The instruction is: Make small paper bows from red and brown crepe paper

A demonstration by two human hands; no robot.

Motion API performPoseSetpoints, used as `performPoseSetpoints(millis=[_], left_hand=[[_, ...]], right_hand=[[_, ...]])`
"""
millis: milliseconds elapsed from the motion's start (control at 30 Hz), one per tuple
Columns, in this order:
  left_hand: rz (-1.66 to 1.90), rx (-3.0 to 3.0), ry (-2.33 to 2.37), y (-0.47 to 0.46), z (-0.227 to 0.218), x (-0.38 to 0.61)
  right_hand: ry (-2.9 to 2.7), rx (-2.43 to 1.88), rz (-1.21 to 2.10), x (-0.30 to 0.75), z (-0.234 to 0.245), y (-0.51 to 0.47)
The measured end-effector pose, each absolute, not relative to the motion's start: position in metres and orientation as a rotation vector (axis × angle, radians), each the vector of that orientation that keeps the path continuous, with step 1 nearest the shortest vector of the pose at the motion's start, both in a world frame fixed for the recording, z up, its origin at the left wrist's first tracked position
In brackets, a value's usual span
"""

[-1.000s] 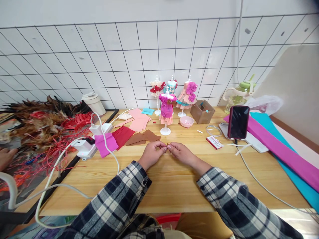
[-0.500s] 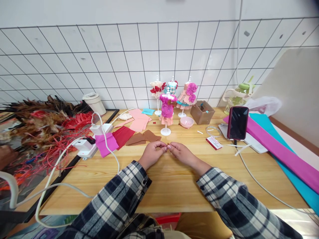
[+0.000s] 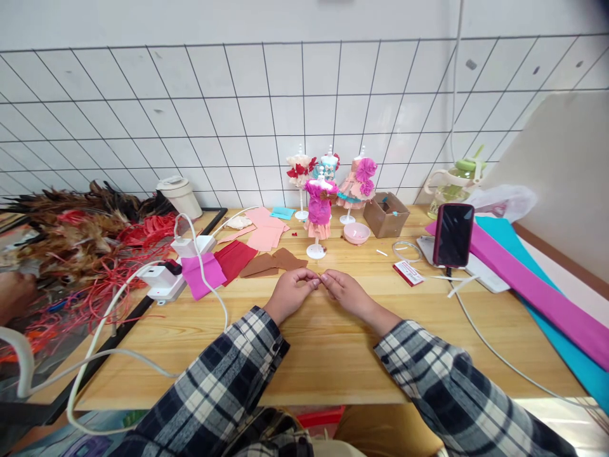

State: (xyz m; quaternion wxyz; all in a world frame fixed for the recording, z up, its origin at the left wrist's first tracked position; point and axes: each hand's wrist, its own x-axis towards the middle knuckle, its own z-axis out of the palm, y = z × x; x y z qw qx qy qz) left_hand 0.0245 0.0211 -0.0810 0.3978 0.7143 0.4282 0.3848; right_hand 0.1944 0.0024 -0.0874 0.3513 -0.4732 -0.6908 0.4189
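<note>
My left hand and my right hand meet at their fingertips over the wooden table. Both are closed in a pinch; whatever lies between the fingers is too small and covered to make out. Just beyond them stands a miniature dress form in a magenta top and peach skirt on a white stand. Brown paper pieces lie left of it, near my left hand, beside a red piece and a magenta piece. Peach sheets and a small blue piece lie farther back.
Several dressed forms stand behind, with a pink bowl and cardboard box. At right are a phone and long coloured paper strips. Left are power strips, cables, feathers and another person's hand.
My hands stay almost in place, with a slight shift of the right fingertips. At the far left, the other person's hand has moved a little.
</note>
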Motion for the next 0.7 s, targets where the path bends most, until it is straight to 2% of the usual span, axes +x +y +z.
performPoseSetpoints(millis=[133,367,500,567,700], left_hand=[[0.973,1.777,1.085,0.021,-0.083,0.026],[1.014,1.607,1.044,0.025,-0.088,0.029],[1.035,1.596,1.042,0.024,-0.088,0.029],[1.044,1.606,1.047,0.024,-0.087,0.029],[1.046,1.652,1.039,0.024,-0.086,0.028]], right_hand=[[-1.801,-1.29,1.017,0.199,-0.091,0.008],[-1.956,-1.767,0.542,0.225,-0.103,0.019],[-1.921,-1.689,0.334,0.226,-0.101,0.019],[-1.843,-1.563,0.43,0.223,-0.096,0.019],[-1.727,-1.302,0.854,0.217,-0.087,0.016]])
